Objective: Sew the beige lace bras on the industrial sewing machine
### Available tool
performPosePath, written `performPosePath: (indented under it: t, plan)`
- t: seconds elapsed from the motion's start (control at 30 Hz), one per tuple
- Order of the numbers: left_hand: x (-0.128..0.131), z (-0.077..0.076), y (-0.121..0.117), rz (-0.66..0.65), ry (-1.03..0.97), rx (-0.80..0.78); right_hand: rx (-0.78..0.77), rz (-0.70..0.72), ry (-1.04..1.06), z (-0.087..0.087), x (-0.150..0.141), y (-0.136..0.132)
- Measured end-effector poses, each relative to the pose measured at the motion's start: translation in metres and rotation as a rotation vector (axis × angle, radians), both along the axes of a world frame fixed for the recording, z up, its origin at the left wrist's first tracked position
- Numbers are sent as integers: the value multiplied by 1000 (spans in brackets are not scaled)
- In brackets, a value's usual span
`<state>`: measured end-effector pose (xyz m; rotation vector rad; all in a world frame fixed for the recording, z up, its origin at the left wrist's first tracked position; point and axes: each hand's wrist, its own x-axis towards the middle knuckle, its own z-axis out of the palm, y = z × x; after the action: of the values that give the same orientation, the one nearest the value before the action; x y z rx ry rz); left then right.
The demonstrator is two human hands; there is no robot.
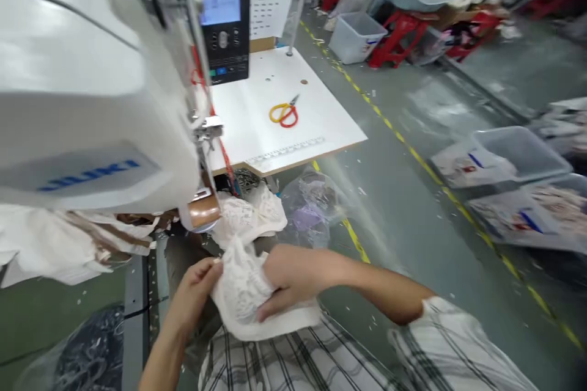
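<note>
A white lace bra (243,293) is held over my lap, below the sewing machine (137,104). The fingers of my left hand (197,287) pinch its left edge. My right hand (296,278) lies over the right part of the bra, gripping it with the thumb on the near side; some of those fingers are hidden behind the cloth. More white lace pieces (261,214) hang just beyond, close under the machine's end, and seem to run on to the bra I hold.
Yellow-and-red thread snips (285,113) lie on the white machine table (247,88), near a ruler marking along its edge. A control panel (224,18) stands behind. White garments (50,238) are piled at left. Plastic bins (523,153) and red stools (398,36) stand on the floor at right.
</note>
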<state>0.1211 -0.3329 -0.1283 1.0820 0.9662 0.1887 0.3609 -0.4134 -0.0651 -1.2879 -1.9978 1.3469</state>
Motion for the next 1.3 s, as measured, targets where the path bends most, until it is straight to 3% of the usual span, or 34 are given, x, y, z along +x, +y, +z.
performPosePath:
  t: [0.03,0.1,0.17,0.23,0.3,0.37,0.43,0.67,0.93,1.1,1.23,1.3]
  plan:
    - [9,12,-1,-62,4,120,-42,23,-52,4,12,-1]
    - [27,37,-3,-186,-7,338,-31,-138,-115,9,30,3]
    - [44,61,-2,-300,-35,472,-1,-288,-39,9,38,13]
    - [55,79,2,-365,-21,586,-45,-251,119,5,35,25]
    - [57,91,10,-314,64,721,-109,-213,229,0,26,37]
    - [53,100,21,-173,185,813,-98,-295,251,-4,17,50]
    - [45,106,35,-34,280,808,-38,-391,228,-5,11,64]
    - [34,105,67,202,484,766,-26,-426,228,0,10,105]
    - [46,117,82,137,233,951,-25,-477,179,-3,14,117]
    - [36,106,81,134,399,967,-131,-487,339,-38,10,105]
    - [25,102,81,138,447,977,-275,-122,509,-76,1,82]
    - [22,102,81,138,467,980,-373,-26,498,-87,0,69]
